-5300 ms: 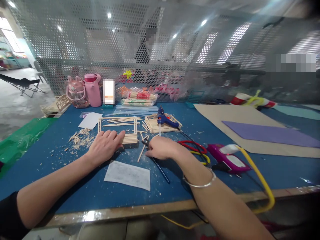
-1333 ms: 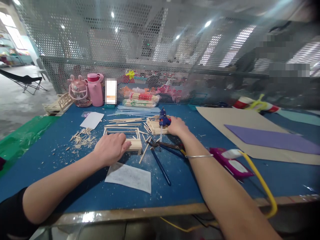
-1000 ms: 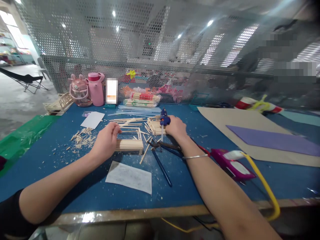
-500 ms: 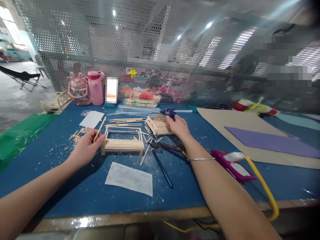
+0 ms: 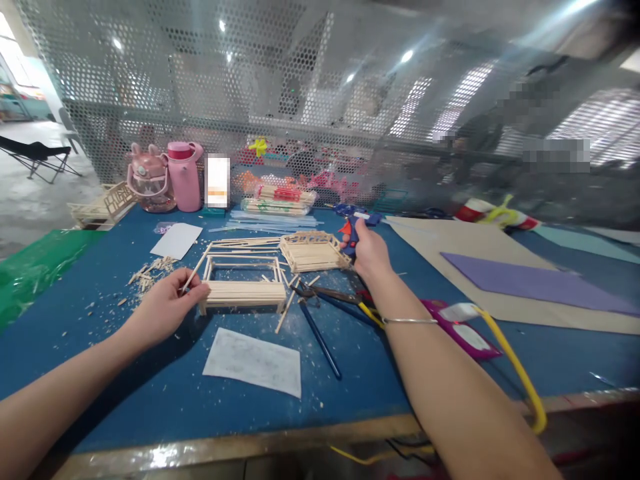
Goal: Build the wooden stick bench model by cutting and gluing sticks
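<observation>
My left hand pinches a thin wooden stick that slants up to the right, beside the left end of a small stick frame with a slatted front. Farther right, my right hand is wrapped round the handle of a blue glue gun with an orange trigger, its nozzle pointing left. Below and left of the gun lies a second stick piece with a slatted base. Pliers with blue and yellow handles lie between the frame and my right forearm.
Stick offcuts, a white card and a white sheet lie on the blue table. Pink bottles stand behind. A magenta power strip with a yellow cable and purple foam lie right.
My right hand has lifted the glue gun off the second stick piece and moved slightly right. The stick in my left hand has tilted lower, nearer the frame.
</observation>
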A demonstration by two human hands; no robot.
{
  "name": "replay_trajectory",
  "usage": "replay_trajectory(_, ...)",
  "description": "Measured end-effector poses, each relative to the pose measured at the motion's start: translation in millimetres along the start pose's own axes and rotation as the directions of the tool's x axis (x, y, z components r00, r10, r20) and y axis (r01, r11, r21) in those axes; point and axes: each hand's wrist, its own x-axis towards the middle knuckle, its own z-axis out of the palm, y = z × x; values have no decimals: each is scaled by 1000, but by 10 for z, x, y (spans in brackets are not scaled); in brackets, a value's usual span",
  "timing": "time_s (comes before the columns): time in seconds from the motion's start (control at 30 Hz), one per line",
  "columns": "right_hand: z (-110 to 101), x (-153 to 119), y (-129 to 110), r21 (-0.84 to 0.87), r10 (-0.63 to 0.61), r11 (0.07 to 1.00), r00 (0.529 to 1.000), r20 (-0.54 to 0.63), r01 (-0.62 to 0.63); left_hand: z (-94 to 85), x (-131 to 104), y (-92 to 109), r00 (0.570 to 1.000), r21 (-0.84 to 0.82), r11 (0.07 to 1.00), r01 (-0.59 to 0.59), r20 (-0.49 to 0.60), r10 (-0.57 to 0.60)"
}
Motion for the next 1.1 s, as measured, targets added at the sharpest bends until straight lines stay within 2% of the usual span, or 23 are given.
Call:
replay_trajectory(0.07,-55,-68,-97,17,4,1000,995,96,-6,3,6,-3,1000,2,1000,-9,-5,9)
replay_trajectory(0.13,-120,-158,-206,-19,13,1000,967,256,-8,8,8,2,1000,-28,1000,-9,-6,9)
replay_trajectory(0.2,-182,-259,-315,-89,29,996,913,407,8,11,2,13,999,-83,996,34,12,-33)
replay_trajectory(0.37,-300,-466,-531,-271,50,948,762,645,167,-8,-28,32,977,-168,967,191,130,-171)
replay_trajectory(0.5,-351,-558,-656,-355,51,866,642,765,353,-36,-30,31,973,-90,978,187,152,-172)
replay_trajectory(0.57,-352,-589,-685,-368,54,838,608,792,404,-43,-25,32,974,-70,981,179,151,-167)
replay_trajectory(0.63,-340,-611,-686,-393,72,814,597,799,428,-45,-22,36,976,-64,982,177,138,-167)
replay_trajectory(0.73,-316,-635,-664,-456,112,779,620,777,430,-42,-25,42,977,-67,982,179,126,-170)
replay_trajectory(0.97,-274,-674,-679,-525,147,720,639,755,454,-46,-32,45,975,-93,977,192,134,-179)
replay_trajectory(1.1,-260,-671,-664,-532,161,716,634,757,453,-48,-30,42,977,-75,980,185,126,-174)
